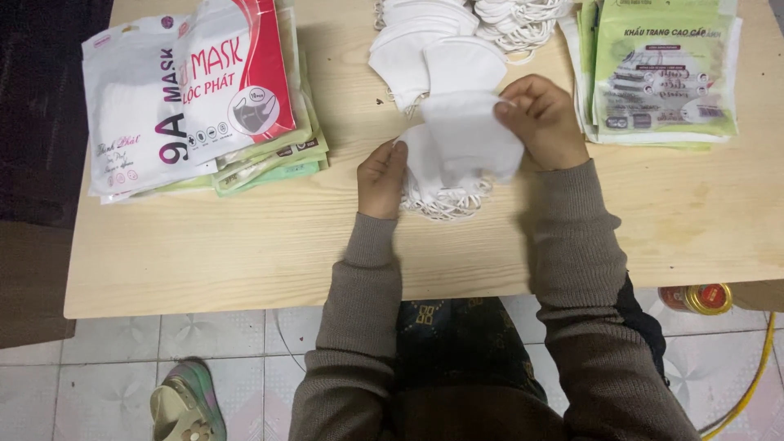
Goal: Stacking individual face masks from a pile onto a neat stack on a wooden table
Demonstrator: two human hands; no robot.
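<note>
— What are you seeing from the head camera?

— A person is sitting at a pale wooden table (204, 253), and both hands are working on a small stack of white face masks (457, 155) lying near the table's middle. The right hand (541, 122) is pinching the top mask by its upper right corner, thumb and fingers clenched on the fabric. The left hand (382, 178) is pressing against the stack's left edge, fingers curled onto it, steadying rather than lifting, as far as I can tell.

— Which way is the stack lying?

— Its long axis is running roughly left to right between the two hands, with the ear loops (445, 204) spilling out along the edge nearest the person. The right hand is sitting higher on the masks, toward the far side of the table; the left is lower and nearer the person. Both are touching the stack, so neither is really closer.

— And around them?

— Beyond the stack, toward the far edge of the table, more loose white masks (433, 49) are piling up. Far left on the table are printed mask packets (196, 98), white and red over green ones. Far right is a pile of green packets (661, 73). Below the table, on the tiled floor, a sandal (186, 404) is lying to the left and a small red tin with a gold lid (698, 298) to the right.
</note>
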